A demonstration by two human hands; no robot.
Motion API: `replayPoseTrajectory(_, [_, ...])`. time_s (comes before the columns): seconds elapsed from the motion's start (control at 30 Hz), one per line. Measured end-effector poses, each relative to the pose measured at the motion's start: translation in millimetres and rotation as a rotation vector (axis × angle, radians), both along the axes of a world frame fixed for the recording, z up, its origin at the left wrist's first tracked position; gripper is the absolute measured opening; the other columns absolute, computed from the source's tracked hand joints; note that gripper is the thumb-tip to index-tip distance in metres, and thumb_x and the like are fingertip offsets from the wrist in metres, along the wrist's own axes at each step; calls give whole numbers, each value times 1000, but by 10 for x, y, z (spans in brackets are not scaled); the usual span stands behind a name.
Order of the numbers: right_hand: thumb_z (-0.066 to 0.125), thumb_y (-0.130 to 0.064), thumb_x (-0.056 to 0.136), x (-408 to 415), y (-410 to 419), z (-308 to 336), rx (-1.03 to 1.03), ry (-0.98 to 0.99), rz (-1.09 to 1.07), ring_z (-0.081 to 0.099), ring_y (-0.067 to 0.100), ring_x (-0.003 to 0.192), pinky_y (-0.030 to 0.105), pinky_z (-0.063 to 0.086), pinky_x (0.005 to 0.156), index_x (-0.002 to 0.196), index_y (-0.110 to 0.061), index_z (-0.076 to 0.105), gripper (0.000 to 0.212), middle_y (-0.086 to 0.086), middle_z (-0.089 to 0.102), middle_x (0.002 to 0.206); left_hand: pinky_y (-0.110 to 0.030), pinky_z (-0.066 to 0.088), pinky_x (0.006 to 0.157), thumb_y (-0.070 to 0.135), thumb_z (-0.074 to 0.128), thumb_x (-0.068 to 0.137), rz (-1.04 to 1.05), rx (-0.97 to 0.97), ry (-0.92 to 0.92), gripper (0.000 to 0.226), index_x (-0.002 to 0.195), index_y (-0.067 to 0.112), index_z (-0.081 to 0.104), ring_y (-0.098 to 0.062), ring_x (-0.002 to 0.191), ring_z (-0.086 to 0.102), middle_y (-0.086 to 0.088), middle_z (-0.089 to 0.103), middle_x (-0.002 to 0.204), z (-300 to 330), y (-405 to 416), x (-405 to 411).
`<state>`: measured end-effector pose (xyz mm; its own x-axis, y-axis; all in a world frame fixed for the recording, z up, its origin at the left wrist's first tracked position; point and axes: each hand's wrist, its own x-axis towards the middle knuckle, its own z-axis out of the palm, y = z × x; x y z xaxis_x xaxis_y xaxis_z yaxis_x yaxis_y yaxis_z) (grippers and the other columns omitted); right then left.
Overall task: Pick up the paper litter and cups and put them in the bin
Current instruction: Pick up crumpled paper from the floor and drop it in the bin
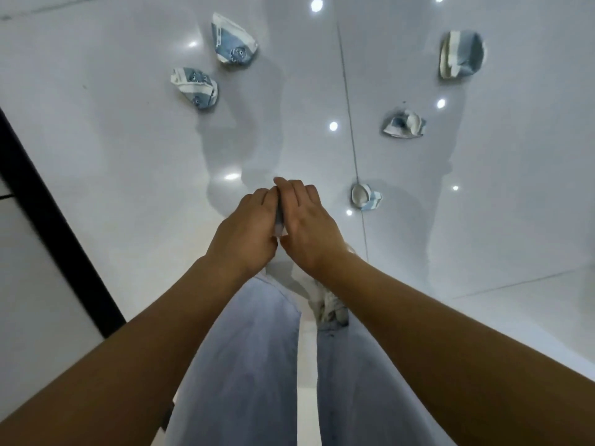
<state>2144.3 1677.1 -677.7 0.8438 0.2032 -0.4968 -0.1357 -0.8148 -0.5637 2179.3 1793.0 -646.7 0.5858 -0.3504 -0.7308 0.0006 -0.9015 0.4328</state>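
Observation:
My left hand and my right hand meet in front of me above the floor, both curled round a flattened blue-and-white paper cup; only a thin strip of it shows between them. Several crushed blue-and-white paper cups lie on the glossy white floor: two at the far left, one at the far right, one at mid right and a small one just right of my right hand. No bin is in view.
My legs in light blue jeans fill the lower middle, with a shoe below my right wrist. A black frame edge runs diagonally along the left. A tile joint runs up the floor.

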Motion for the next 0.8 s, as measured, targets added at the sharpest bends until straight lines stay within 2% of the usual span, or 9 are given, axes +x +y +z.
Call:
replayPoseTrajectory(0.1, [67, -3, 75, -70, -38, 247, 1, -3, -18, 51, 29, 109, 39, 51, 89, 140, 2, 38, 72, 15, 53, 125, -30, 48, 79, 8, 62, 85, -50, -25, -7, 43, 125, 11, 48, -17, 96, 51, -4, 52, 109, 167, -73, -36])
replayPoseTrajectory(0.17, [67, -4, 76, -139, -69, 369, 20, -2, -48, 51, 28, 109, 39, 51, 88, 139, 1, 39, 70, 15, 53, 124, -22, 39, 70, 10, 59, 87, -98, 2, -17, 35, 121, 11, 50, -12, 87, 46, 0, 49, 99, 252, -116, -67])
replayPoseTrajectory(0.27, [69, -6, 77, -239, -130, 466, 21, 1, -80, 53, 25, 105, 36, 53, 84, 135, -1, 45, 62, 13, 56, 120, -17, 29, 65, 15, 56, 91, -153, 68, 3, 24, 115, 14, 52, -7, 80, 40, 5, 41, 90, 327, -184, -104])
replayPoseTrajectory(0.37, [66, 0, 76, -309, -206, 472, 18, 16, -98, 53, 25, 101, 36, 54, 80, 130, 1, 48, 57, 14, 56, 115, -21, 37, 65, 14, 57, 90, -240, 116, 2, 31, 121, 14, 49, -10, 84, 41, 1, 44, 97, 324, -286, -127])
replayPoseTrajectory(0.47, [70, 1, 73, -357, -283, 402, -20, 30, -96, 49, 26, 110, 32, 51, 84, 140, 2, 39, 73, 16, 52, 124, -24, 40, 65, 11, 57, 88, -263, 138, -11, 42, 128, 11, 44, -11, 84, 39, -5, 44, 107, 294, -429, -145])
replayPoseTrajectory(0.57, [74, -1, 73, -399, -343, 340, -35, 54, -108, 47, 25, 115, 32, 50, 88, 145, 1, 32, 83, 15, 49, 131, -27, 44, 67, 11, 58, 85, -270, 131, -32, 45, 128, 10, 43, -15, 89, 45, -6, 44, 112, 238, -553, -191])
replayPoseTrajectory(0.67, [72, 0, 74, -438, -430, 297, -42, 73, -133, 47, 24, 115, 31, 52, 87, 146, -3, 32, 82, 14, 48, 132, -27, 48, 71, 12, 62, 84, -313, 158, -66, 47, 127, 10, 43, -17, 96, 50, -6, 46, 115, 167, -604, -248])
replayPoseTrajectory(0.8, [71, -9, 83, -486, -698, 126, -153, 139, -218, 41, 24, 127, 30, 46, 96, 147, -15, 31, 76, 10, 38, 145, -28, 52, 78, 19, 71, 82, -314, 224, -114, 54, 126, 11, 40, -19, 104, 52, -6, 46, 121, 49, -648, -277])
